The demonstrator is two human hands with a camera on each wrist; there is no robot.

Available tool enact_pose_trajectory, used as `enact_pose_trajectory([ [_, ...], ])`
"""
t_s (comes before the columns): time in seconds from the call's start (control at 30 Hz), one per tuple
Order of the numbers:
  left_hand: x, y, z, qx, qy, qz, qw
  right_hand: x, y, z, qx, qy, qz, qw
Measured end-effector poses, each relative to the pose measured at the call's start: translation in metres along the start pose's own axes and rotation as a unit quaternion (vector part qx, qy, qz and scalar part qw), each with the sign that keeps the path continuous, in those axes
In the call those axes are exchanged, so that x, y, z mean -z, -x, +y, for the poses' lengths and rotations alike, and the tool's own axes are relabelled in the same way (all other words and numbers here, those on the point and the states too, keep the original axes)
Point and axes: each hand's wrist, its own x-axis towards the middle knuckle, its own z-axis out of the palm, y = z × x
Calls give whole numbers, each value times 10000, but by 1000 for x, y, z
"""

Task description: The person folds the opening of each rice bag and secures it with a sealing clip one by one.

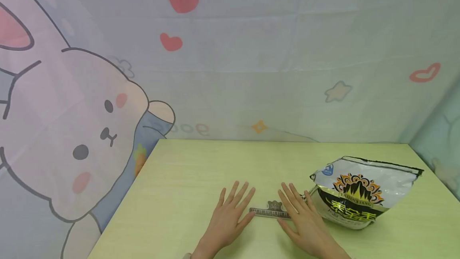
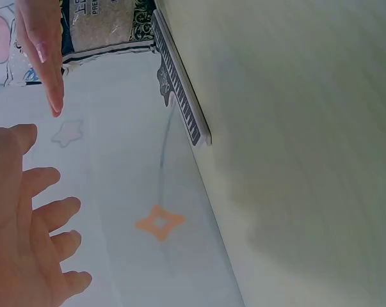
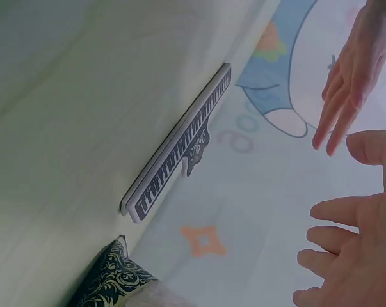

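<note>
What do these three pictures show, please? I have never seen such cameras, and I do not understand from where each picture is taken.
There is no robot here, only a person's bare left hand and right hand. The widest picture comes from a camera on the head, looking forward and down. The other two come from cameras on the left and right wrists; in them the table appears turned on its side. On the table are a long strip with a piano-key pattern, perhaps a clip, and, to its right, a printed bag. Both hands have their fingers extended and hold nothing.
</note>
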Motion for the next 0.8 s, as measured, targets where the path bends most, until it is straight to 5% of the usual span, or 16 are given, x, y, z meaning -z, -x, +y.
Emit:
enact_pose_trajectory([
  [0.3,-2,-4,3,-187,-35,207,9996,1,0,3,187,-109,623,9978],
  [0.8,-4,-8,9,-645,51,1180,9909,6,-1,9,283,-499,1253,9905],
])
